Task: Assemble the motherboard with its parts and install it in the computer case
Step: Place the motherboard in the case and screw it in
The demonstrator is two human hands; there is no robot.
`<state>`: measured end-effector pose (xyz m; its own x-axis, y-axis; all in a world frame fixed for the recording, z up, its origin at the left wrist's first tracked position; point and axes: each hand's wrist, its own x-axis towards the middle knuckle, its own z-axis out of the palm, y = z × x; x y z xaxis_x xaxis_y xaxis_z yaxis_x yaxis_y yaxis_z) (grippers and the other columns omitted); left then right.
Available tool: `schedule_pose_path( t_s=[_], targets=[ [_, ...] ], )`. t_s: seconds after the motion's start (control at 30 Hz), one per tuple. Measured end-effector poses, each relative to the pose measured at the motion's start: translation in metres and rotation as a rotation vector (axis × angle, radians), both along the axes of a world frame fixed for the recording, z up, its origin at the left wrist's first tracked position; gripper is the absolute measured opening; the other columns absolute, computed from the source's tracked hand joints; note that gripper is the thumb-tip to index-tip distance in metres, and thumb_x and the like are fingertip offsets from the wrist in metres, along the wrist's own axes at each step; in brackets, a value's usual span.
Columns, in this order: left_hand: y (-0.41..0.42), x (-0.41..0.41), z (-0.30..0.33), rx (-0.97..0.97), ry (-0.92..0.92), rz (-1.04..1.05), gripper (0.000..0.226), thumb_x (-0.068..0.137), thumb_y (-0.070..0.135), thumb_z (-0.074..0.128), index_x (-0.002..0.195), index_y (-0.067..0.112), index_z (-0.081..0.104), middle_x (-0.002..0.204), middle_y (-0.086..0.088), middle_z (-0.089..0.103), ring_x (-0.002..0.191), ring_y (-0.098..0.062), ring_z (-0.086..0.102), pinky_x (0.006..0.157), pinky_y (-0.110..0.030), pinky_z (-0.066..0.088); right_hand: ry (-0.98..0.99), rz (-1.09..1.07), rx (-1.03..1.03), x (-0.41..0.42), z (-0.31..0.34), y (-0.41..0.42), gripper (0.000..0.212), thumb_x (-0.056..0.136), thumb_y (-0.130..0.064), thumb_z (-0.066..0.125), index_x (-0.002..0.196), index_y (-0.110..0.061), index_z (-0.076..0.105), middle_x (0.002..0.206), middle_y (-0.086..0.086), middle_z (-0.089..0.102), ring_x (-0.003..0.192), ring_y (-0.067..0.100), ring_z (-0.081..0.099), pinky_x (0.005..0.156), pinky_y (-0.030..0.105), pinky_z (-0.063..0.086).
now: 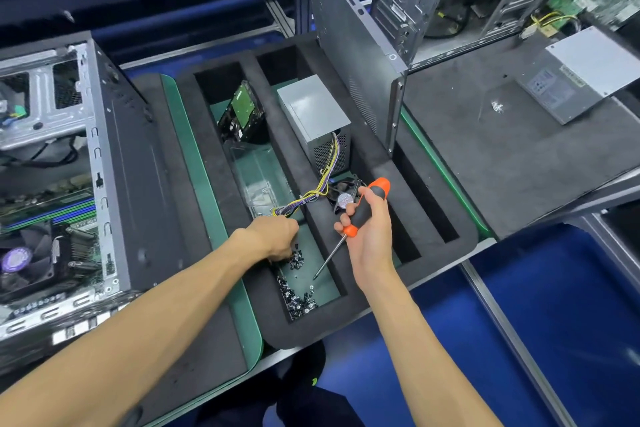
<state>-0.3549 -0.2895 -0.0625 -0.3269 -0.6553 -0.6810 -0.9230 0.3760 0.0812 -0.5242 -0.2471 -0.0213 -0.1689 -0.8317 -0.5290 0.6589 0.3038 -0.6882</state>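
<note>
Both your forearms are bare to the frame edge, with no sleeves, gloves, watch or rings on your left hand [275, 236] or right hand [369, 236]. Below them, dark navy trousers [311, 402] with a small yellow-green mark.

The fingertips of the left hand [277, 236] are lying hidden under its own knuckles among the small black screws [297, 260], so what they are pinching cannot be told. The open grey computer case [114, 156] at the left is being cut by the frame's edge. The 2 metal chassis at the upper right are running off the top, blurred. The white bits [497, 106] on the dark mat [519, 156] are showing too small to identify.
</note>
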Motion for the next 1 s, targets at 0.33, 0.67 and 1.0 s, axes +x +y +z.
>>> schedule_pose_path(
  t_s=[0.33, 0.67, 1.0],
  targets=[
    [0.017, -0.008, -0.009, -0.169, -0.105, -0.095, 0.034, 0.086, 0.032, 0.068, 0.112, 0.011, 0.063, 0.113, -0.011, 0.069, 0.102, -0.034, 0.068, 0.071, -0.033, 0.042, -0.002, 0.007, 0.008, 0.002, 0.000, 0.005, 0.009, 0.098, -0.025, 0.059, 0.097, -0.019, 0.053, 0.069, -0.001, 0.048, 0.057, 0.015, 0.042, 0.054, 0.027, 0.041],
    [0.029, -0.018, -0.012, -0.218, -0.137, -0.205, 0.027, 0.092, 0.011, 0.051, 0.118, 0.009, 0.059, 0.120, -0.011, 0.067, 0.107, -0.034, 0.067, 0.072, -0.034, 0.044, 0.003, -0.010, 0.005, -0.001, 0.001, 0.010, 0.009, 0.097, -0.026, 0.060, 0.095, -0.020, 0.055, 0.068, -0.001, 0.049, 0.056, 0.014, 0.044, 0.054, 0.026, 0.042],
    [0.035, -0.020, 0.001, -0.215, -0.084, -0.171, 0.025, 0.092, 0.013, 0.051, 0.116, 0.011, 0.060, 0.120, -0.010, 0.067, 0.108, -0.032, 0.067, 0.071, -0.032, 0.040, -0.125, -0.084, 0.033, 0.003, 0.007, 0.009, 0.012, 0.093, -0.029, 0.060, 0.092, -0.019, 0.053, 0.068, 0.000, 0.047, 0.054, 0.015, 0.039, 0.051, 0.026, 0.040]
  ],
)
